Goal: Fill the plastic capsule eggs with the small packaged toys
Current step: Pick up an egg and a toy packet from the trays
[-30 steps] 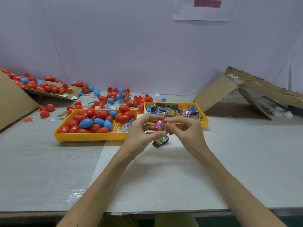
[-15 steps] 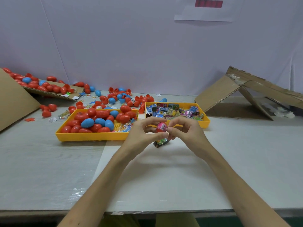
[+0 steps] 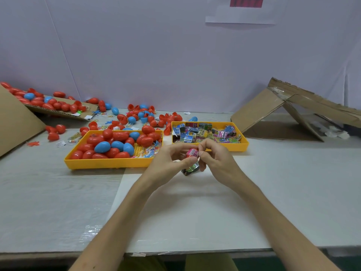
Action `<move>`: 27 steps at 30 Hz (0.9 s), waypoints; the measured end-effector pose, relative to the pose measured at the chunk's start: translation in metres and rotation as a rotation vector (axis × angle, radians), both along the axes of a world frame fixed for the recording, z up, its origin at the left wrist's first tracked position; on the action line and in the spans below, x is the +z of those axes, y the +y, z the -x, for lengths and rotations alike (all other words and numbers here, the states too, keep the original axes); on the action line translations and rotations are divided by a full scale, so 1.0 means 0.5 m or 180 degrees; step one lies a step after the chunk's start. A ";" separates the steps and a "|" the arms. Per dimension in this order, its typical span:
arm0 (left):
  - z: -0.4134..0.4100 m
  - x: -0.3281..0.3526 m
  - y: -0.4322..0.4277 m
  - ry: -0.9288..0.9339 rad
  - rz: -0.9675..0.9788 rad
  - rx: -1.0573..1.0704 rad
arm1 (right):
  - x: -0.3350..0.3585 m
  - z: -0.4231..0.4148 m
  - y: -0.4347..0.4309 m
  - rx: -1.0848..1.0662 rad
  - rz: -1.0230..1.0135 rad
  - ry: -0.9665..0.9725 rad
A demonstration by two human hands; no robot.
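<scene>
Left hand and right hand pinch red plastic capsule egg just before yellow plastic toy tray; pink packaged toy sits deeper than a second ago, closing likely next.

1. Table: left hand and right hand meet at centre, a packet between them; second packet lies beneath.
2. Egg tray: 10 o'clock of the hands; toy tray: 1 o'clock.
3. Loose eggs: 11 o'clock, behind both trays.
4. Cardboard sheet bearing eggs: far 10 o'clock; folded cardboard: 2 o'clock.
</scene>
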State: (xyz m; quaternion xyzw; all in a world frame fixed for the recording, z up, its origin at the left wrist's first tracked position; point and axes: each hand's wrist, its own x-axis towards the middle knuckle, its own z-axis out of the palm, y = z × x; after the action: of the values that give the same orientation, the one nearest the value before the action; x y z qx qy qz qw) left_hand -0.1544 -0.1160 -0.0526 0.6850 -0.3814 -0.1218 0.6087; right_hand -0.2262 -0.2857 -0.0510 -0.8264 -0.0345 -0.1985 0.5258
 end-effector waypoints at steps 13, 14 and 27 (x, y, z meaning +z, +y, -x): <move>0.007 0.001 0.000 0.0048 0.0084 0.0097 | 0.021 0.028 -0.070 -0.0735 -0.0552 -0.0742; 0.008 0.004 0.001 0.0047 0.0152 0.0136 | 0.017 0.026 -0.055 -0.0621 -0.0485 -0.0751; 0.008 0.001 -0.003 0.0421 0.0608 0.0248 | 0.001 0.017 -0.005 -0.0149 -0.0611 -0.0650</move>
State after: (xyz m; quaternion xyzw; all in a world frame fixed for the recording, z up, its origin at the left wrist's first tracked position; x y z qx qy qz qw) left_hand -0.1584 -0.1175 -0.0521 0.6287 -0.3233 -0.1061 0.6992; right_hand -0.2349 -0.2880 -0.0504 -0.7483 -0.0494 -0.2961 0.5915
